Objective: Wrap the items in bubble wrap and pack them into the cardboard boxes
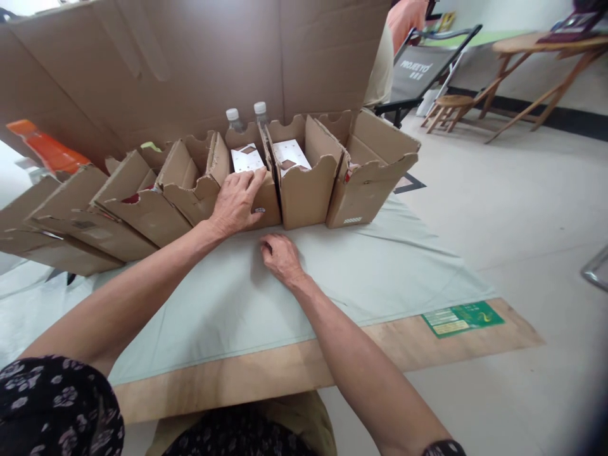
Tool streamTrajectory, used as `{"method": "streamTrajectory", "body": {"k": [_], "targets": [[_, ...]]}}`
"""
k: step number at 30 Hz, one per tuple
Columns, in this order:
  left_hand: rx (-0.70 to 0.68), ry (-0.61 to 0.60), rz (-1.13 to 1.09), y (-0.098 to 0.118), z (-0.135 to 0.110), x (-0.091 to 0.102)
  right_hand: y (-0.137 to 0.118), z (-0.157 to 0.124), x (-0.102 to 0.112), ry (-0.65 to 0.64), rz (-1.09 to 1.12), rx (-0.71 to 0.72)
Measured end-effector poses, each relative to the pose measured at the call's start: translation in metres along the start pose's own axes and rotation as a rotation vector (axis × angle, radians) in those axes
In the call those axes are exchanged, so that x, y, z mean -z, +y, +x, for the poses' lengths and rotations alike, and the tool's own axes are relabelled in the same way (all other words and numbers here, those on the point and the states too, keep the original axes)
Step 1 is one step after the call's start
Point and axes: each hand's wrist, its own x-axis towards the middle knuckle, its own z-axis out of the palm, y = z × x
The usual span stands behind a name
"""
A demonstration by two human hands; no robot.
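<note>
A row of several open cardboard boxes (304,190) stands across the pale green cloth (380,272) on the table. My left hand (236,201) rests on the front wall of one middle box, fingers stretched over its rim and touching a white carton (246,158) inside. The box to its right holds a second white carton (291,156). My right hand (281,256) lies on the cloth just in front of the boxes, fingers curled under, nothing visible in it.
A large cardboard flap (190,63) rises behind the boxes. Two clear bottles (247,117) stand behind the middle boxes; an orange bottle (45,149) lies at the far left. The wooden table edge (285,367) runs near me. A folding chair (427,69), stool and wooden table stand at the back right.
</note>
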Motion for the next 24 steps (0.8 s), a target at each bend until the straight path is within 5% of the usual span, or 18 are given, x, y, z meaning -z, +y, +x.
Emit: {"method": "streamTrajectory", "body": {"k": [10,18,24], "targets": [[0.067,0.105,0.017,0.013,0.001,-0.008,-0.001,0.000,0.003,-0.029,-0.020,-0.011],[0.003,0.033,-0.038,0.003,-0.005,-0.002,-0.006,-0.002,0.007,-0.044,-0.019,-0.021],[0.096,0.027,0.003,0.016,-0.001,-0.003,-0.005,-0.002,0.008,-0.057,-0.018,-0.019]]}}
